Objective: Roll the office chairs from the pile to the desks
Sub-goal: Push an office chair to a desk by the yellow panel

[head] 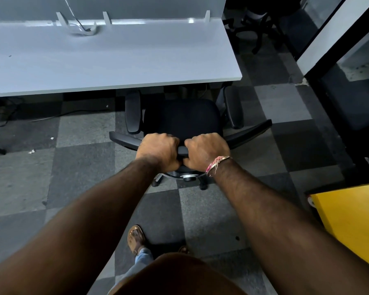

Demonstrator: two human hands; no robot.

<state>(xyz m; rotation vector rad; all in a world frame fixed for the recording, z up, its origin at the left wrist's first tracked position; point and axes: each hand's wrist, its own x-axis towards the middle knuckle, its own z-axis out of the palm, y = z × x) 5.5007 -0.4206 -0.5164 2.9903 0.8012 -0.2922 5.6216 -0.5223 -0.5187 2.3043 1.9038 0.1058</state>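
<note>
Black office chair [182,119] is standing at the right end of the white desk [115,60], its seat front lying partly under the desk edge and its base mostly hidden by the seat and hands; only two casters are showing below. Both hands are gripping the top of the backrest side by side: the left hand [158,151] and the right hand [207,151] are each curling clenched fingers over the rim, fingertips out of sight. Two armrests are showing. One more dark chair [254,24] is sitting in shadow beyond the desk, hard to make out. One yellow panel [349,226] is being cut off at the right edge.
</note>
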